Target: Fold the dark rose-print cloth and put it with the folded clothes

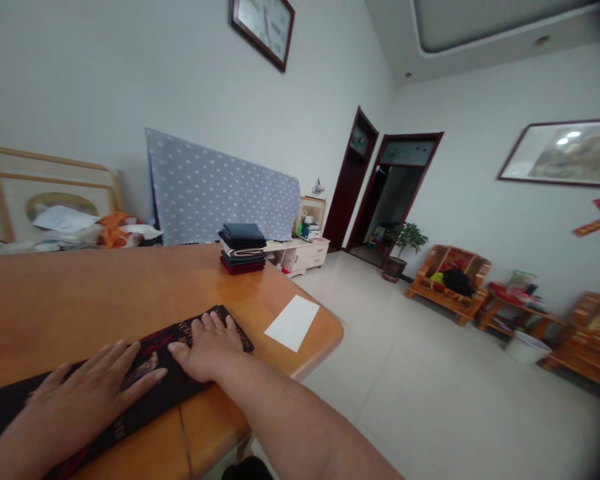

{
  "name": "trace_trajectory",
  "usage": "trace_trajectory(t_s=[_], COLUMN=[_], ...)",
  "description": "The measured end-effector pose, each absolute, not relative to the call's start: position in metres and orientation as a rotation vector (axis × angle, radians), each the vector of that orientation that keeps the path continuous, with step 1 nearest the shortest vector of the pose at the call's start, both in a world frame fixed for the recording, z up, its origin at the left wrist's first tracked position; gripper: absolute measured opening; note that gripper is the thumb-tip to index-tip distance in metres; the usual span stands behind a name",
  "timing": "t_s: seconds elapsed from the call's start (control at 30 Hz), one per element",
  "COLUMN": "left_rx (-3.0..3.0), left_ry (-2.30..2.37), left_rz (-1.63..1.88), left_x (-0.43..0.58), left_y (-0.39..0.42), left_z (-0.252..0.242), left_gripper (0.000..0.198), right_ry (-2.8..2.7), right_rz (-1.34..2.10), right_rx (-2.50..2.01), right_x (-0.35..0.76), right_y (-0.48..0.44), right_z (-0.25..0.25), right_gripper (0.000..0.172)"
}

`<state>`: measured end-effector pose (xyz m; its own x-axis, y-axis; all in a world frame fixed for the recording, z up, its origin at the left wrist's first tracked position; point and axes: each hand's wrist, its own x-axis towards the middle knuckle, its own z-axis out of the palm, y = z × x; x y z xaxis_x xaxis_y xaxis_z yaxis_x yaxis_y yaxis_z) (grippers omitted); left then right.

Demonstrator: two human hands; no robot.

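Observation:
A black garment with printed lettering and a red patch lies folded into a long strip along the near side of the wooden table. My left hand rests flat on its middle, fingers stretched out. Near the strip's far right end, my right hand presses down with the fingers spread. Farther back on the table stands a neat stack of folded clothes, blue-grey on top and dark red at the bottom. To the right of my right hand lies a white sheet of paper.
The table's rounded corner is at the right, with pale floor tiles beyond. Behind stand a dotted cloth cover and a white cabinet. Wooden chairs, a potted plant and a white bin are across the room.

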<state>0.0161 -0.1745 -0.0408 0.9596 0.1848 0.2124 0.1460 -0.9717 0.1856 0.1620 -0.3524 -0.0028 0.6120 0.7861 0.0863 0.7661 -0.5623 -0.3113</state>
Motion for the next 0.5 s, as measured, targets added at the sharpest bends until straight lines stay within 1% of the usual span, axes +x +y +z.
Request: trace_trajectory(t_s=[0.13,0.23,0.3,0.4,0.5], left_rx=[3.046,3.045,3.044,3.038,3.019], left_ry=[0.375,0.555,0.592,0.602,0.605], left_rz=[0.235,0.315,0.346,0.341,0.333], left_x=[0.004,0.006,0.008,0.008,0.007], left_y=[-0.202,-0.210,-0.209,-0.207,-0.207], left_z=[-0.011,-0.007,-0.012,-0.019,-0.019], left_gripper=[0.052,0.068,0.076,0.083,0.085], right_ry=[-1.262,-1.264,-1.271,-1.275,-1.237], right_rz=[0.143,0.160,0.143,0.125,0.084], right_rx=[-2.567,-2.598,-2.604,-2.628,-2.678], right_x=[0.159,0.159,0.159,0.157,0.156], right_y=[-0.352,-0.350,-0.349,-0.350,-0.350], right_z=[-0.003,-0.004,-0.005,-0.005,-0.006], right_gripper=[0.079,0.079,0.079,0.079,0.082])
